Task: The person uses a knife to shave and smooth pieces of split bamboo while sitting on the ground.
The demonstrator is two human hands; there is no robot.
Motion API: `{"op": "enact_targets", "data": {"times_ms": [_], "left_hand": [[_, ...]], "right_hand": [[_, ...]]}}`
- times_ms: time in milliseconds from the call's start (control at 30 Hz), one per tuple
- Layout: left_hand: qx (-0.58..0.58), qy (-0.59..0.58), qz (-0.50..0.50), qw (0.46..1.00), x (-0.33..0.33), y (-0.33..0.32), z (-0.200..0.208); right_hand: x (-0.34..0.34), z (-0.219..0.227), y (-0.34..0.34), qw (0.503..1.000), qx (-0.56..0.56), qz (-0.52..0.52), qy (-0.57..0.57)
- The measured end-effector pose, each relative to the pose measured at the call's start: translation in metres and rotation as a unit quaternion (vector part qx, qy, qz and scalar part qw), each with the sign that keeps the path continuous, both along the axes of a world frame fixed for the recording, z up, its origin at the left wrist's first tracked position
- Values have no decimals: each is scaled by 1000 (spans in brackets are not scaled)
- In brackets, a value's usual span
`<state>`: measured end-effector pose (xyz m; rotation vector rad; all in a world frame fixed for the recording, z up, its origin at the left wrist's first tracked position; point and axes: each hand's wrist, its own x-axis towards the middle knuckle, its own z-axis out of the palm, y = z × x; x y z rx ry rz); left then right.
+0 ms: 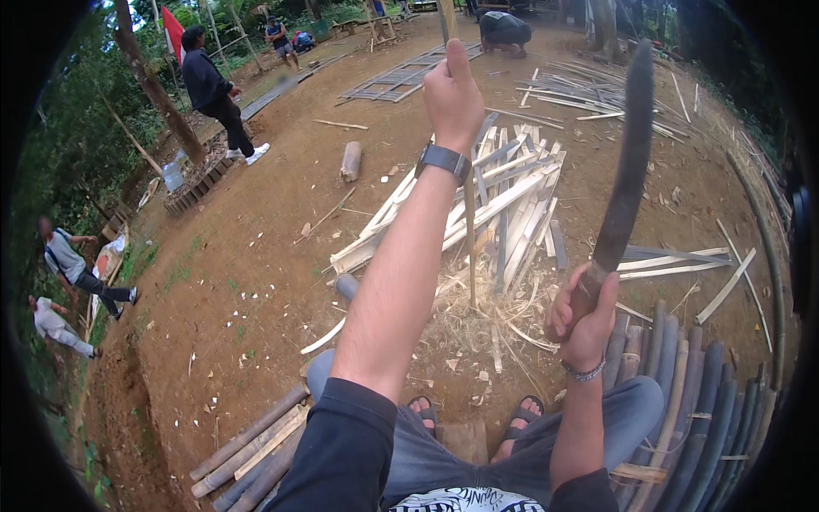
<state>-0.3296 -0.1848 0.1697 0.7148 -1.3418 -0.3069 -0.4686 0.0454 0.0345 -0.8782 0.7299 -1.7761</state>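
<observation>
My left hand [455,101], raised in front of me with a dark watch on the wrist, is closed round a long, thin bamboo strip [471,247]. The strip stands upright, its lower end down among pale shavings [512,316] on the ground. In my right hand [587,320] is the wooden handle of a machete [628,154]. Its long dark blade points up, apart from the strip. Beyond the shavings lies a loose heap of split bamboo strips [520,192]. A wooden block [465,442] sits between my sandalled feet.
Bamboo poles [682,410] are stacked by my right leg, and cut pieces [256,452] lie at lower left. A short bamboo section [351,161] rests on the dirt. Farther off are a slatted bamboo panel [401,75], more strips [597,90] and several people, one standing [217,90].
</observation>
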Motion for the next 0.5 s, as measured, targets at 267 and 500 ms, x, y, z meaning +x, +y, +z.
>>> {"op": "enact_targets", "data": {"times_ms": [267, 500], "left_hand": [[-22, 5, 38, 999, -13, -11, 3], [9, 4, -8, 1000, -44, -19, 11]], "right_hand": [[46, -201, -34, 894, 332, 79, 291], [15, -182, -22, 891, 393, 153, 165]]}}
